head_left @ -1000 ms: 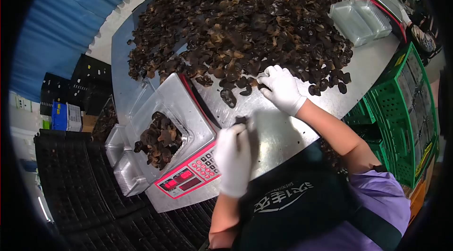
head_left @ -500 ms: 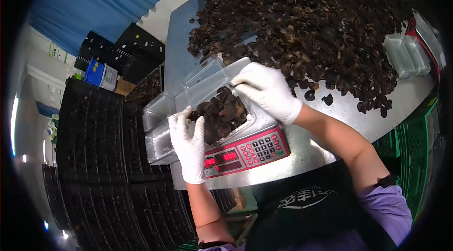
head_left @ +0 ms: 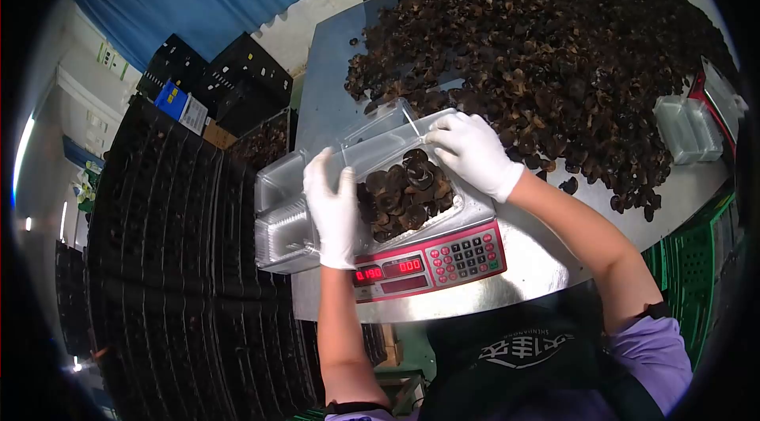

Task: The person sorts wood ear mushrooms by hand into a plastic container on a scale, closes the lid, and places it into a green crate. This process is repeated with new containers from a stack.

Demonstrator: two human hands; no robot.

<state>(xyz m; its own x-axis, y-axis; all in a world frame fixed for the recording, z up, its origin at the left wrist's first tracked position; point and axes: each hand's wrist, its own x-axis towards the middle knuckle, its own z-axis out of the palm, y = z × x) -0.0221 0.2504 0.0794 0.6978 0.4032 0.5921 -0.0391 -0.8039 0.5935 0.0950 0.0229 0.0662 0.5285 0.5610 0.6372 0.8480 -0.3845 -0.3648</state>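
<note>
A clear plastic clamshell box (head_left: 457,207) holds dark brown wood ear mushrooms (head_left: 400,199) and sits on a red electronic scale (head_left: 467,267), its lid (head_left: 364,153) folded back. The scale's left red digits read 0.190. My left hand (head_left: 331,211), in a white glove, stands at the box's left side with its fingers stretched up and thumb apart, holding nothing. My gloved right hand (head_left: 477,158) is at the far right corner, fingers bent and closed on the lid's edge. Its fingertips are partly hidden.
A large heap of wood ears (head_left: 507,65) covers the far tabletop. Empty clear boxes (head_left: 285,235) stand left of the scale, more boxes (head_left: 687,132) at the right. Stacked black crates (head_left: 174,207) line the left side; green crates (head_left: 689,263) stand at right.
My left hand has shifted off the mushrooms and its fingers have straightened. The scale reading went from about 0.180 to 0.190. The whole view has shifted slightly.
</note>
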